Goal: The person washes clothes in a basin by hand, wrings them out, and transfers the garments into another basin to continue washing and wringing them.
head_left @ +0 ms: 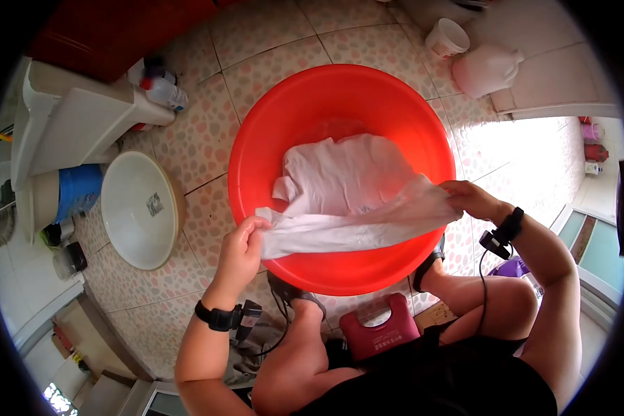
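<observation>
A wet, pale garment [353, 173] lies partly bunched in a large red basin [340, 78] on the floor. Its near edge is stretched in a band across the basin between my two hands. My left hand [243, 243] is closed on the left end of this edge, at the basin's front left rim. On the other side my right hand [470, 200] pinches the right end, just over the right rim. The garment's exact kind is not plain from its folds. Each wrist wears a black strap with a small device.
A white basin [135, 215] leans at the left beside a blue container [78, 191]. A bottle [165, 93] stands at the upper left. At the upper right are a white bucket [448, 38] and a pale jug [487, 69]. A dark red plastic piece [378, 335] sits between my legs.
</observation>
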A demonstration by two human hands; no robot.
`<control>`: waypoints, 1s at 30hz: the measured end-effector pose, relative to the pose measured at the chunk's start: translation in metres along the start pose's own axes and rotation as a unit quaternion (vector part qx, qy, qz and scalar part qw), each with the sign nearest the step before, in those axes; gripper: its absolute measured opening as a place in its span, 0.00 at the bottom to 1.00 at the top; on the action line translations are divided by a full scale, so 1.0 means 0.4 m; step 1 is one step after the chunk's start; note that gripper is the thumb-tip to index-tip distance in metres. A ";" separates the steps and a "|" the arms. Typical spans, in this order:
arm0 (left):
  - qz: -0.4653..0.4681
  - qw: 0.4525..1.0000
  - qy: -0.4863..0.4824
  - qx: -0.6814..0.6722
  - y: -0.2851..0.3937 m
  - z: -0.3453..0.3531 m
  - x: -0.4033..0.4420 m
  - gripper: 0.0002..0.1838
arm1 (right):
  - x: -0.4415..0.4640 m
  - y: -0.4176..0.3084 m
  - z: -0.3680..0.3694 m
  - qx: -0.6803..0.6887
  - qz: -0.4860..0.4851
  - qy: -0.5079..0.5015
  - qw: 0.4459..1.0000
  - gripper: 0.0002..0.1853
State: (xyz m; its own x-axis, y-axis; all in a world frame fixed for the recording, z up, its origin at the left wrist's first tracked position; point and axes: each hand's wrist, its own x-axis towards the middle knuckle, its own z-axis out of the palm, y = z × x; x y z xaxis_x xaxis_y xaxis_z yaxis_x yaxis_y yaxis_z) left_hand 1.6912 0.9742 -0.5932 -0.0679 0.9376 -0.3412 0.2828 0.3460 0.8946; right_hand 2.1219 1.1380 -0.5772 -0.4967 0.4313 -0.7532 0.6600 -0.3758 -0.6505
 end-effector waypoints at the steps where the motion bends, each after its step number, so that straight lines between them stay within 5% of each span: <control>1: 0.011 0.999 0.012 0.030 0.005 0.005 0.012 0.08 | 0.006 -0.004 -0.003 0.000 0.000 0.000 1.000 0.18; 6: 0.052 0.994 0.084 0.049 -0.018 0.024 0.129 0.09 | 0.095 -0.039 -0.046 -0.022 -0.126 0.050 0.991 0.20; 10: 0.125 0.938 0.118 0.301 -0.003 0.089 0.191 0.17 | 0.214 -0.011 -0.030 -0.101 -0.133 0.095 0.981 0.26; 12: 0.125 0.920 0.092 0.360 -0.011 0.144 0.213 0.20 | 0.298 0.051 -0.008 -0.152 -0.035 0.119 0.981 0.32; 14: 0.010 0.964 0.031 0.263 -0.027 0.212 0.258 0.23 | 0.355 0.040 0.056 -0.145 -0.034 0.179 0.972 0.33; 16: -0.217 0.975 -0.035 -0.043 -0.117 0.299 0.337 0.29 | 0.448 0.088 0.115 -0.139 -0.034 0.238 0.961 0.34; 17: -0.216 0.975 -0.034 -0.043 -0.115 0.326 0.347 0.29 | 0.530 0.166 0.146 -0.117 -0.064 0.287 0.949 0.35; 18: -0.349 0.898 0.027 -0.266 -0.110 0.351 0.356 0.29 | 0.578 0.200 0.165 -0.094 -0.093 0.334 0.933 0.35; 19: -0.455 0.752 0.087 -0.469 -0.109 0.375 0.362 0.30 | 0.579 0.144 0.184 -0.094 -0.093 0.333 0.933 0.35; 21: -0.442 0.712 0.122 -0.532 -0.191 0.439 0.364 0.30 | 0.560 -0.009 0.225 -0.072 0.170 0.490 0.852 0.26; 22: -0.426 0.667 0.161 -0.590 -0.252 0.464 0.354 0.31 | 0.572 -0.004 0.232 -0.072 0.170 0.485 0.855 0.26; 23: -0.401 0.708 0.107 -0.571 -0.307 0.475 0.334 0.34 | 0.592 -0.001 0.243 -0.147 0.165 0.510 0.831 0.26; 25: -0.407 0.702 0.092 -0.577 -0.233 0.452 0.285 0.30 | 0.618 -0.001 0.273 -0.218 0.157 0.529 0.805 0.26; 26: -0.410 0.693 0.069 -0.588 -0.201 0.444 0.275 0.27 | 0.617 -0.002 0.290 -0.197 0.095 0.480 0.850 0.26; 27: -0.506 0.640 0.079 -0.573 -0.234 0.455 0.293 0.35 | 0.606 -0.004 0.305 -0.177 0.035 0.428 0.885 0.26; 30: -0.451 0.652 0.029 -0.609 -0.172 0.416 0.298 0.35 | 0.551 -0.005 0.338 -0.125 -0.145 0.247 0.950 0.26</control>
State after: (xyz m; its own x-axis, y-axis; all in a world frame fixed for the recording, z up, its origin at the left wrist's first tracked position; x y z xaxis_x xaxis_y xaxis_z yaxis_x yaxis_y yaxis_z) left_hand 1.8231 1.0564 -0.7434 0.2721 0.3212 -0.9071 -0.8642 0.4961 -0.0835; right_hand 1.9349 1.1229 -0.7551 -0.3946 0.8420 -0.3678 0.6791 -0.0024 -0.7340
